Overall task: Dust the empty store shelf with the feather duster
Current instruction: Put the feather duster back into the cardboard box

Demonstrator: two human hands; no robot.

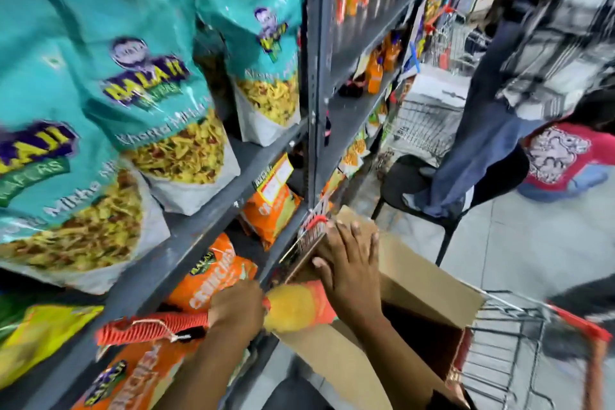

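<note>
My left hand is wrapped in a fist around the feather duster with the ribbed orange handle, gripping it where the handle meets the fluffy yellow and orange head. The handle sticks out toward nine o'clock from my fist, a thin string looped along it, and the head points toward three o'clock. The duster sits low in my view, at about six o'clock, just in front of the grey metal store shelf.

My right hand lies flat, fingers together and stretched out, pressed on the upright flap of the open brown cardboard box. Its wrist passes right over the duster's head, though I cannot tell if they touch. The box sits in a wire shopping cart with red trim at four o'clock.

Large teal snack bags fill the shelf at ten o'clock, and orange snack packets lie on the level just beyond my left hand. At two o'clock a person in blue jeans and a checked shirt stands on a black chair.
</note>
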